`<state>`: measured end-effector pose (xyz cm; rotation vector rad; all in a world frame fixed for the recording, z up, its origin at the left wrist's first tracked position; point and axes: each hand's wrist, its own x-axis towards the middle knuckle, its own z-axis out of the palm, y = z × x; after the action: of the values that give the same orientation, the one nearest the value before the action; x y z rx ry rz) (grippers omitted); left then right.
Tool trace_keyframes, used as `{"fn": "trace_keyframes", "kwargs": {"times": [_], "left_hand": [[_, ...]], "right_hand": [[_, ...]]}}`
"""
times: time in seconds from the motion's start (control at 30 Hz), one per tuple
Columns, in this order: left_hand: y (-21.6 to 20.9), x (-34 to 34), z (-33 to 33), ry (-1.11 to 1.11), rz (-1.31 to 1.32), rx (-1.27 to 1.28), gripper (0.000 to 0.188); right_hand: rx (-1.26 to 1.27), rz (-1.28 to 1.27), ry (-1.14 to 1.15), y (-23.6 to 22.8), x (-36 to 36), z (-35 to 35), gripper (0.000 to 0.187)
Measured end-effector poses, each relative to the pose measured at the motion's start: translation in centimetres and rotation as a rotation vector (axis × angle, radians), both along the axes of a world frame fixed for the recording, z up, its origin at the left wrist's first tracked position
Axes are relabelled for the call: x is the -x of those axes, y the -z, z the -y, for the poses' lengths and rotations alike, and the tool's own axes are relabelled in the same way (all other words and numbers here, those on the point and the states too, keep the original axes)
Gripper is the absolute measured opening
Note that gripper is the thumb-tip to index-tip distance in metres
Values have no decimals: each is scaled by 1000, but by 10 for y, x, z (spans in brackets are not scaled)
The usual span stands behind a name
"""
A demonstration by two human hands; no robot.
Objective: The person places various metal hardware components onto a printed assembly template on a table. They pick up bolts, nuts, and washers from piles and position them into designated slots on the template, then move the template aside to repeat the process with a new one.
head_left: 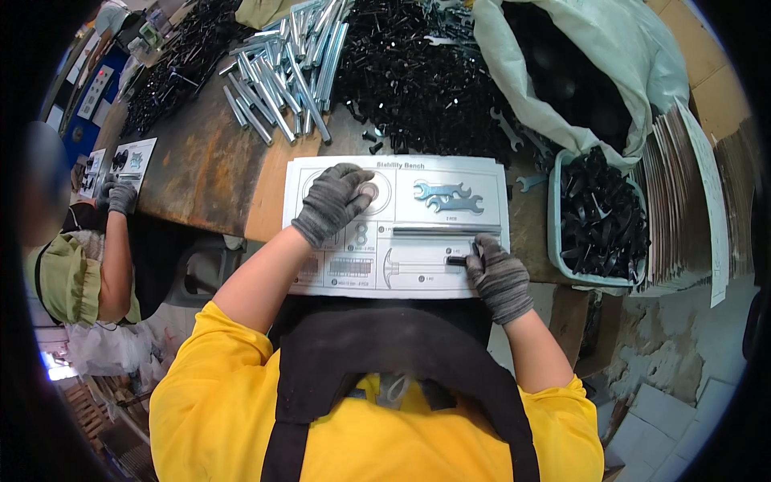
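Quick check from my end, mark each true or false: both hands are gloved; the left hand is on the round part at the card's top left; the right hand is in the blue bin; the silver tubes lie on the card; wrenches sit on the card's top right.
1. Both hands are gloved. True: left hand and right hand wear grey gloves.
2. Left hand on the round part, top left of the card. True.
3. Right hand in the blue bin. False: it holds a black-handled tool on the card.
4. Silver tubes on the card. False: they are piled beyond it.
5. Wrenches at top right. True.
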<state>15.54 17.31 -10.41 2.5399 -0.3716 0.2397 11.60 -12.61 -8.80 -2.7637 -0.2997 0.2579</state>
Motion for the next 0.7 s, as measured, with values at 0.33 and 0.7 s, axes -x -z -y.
{"fn": "trace_keyframes", "kwargs": {"times": [0.33, 0.7], "left_hand": [[11, 5, -2, -23, 121, -106, 28], [10, -3, 0, 18, 201, -31, 24]], "right_hand": [[-249, 668, -149, -67, -119, 34, 26], [550, 88, 298, -65, -320, 108, 59]]}}
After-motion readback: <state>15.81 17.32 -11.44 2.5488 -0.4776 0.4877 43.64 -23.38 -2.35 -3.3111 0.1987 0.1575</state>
